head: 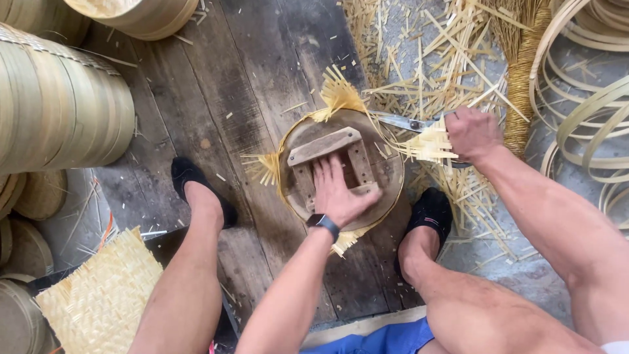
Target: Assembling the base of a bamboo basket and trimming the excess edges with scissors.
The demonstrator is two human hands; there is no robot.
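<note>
The floor [262,85] is made of dark, worn wooden planks, with grey concrete to the right. Thin pale bamboo offcuts [426,72] lie scattered over it. At the left stands a stack of round bamboo hoops [59,111], smooth and curved. A flat woven bamboo mat [98,301] lies at the lower left, square with a fine plaited texture. Loose bent bamboo strips [590,111] curl at the right edge.

In the middle, between the two feet in black shoes, lies a round wooden form [386,177] with crossed wooden bars [324,145] on top. Woven bamboo ends [339,95] stick out from under its rim. The left hand [337,193] presses flat on the bars, fingers spread and open. The right hand [472,134] is closed around the handles of metal scissors [400,122], whose blades are at the frayed strips on the right side of the form.
</note>
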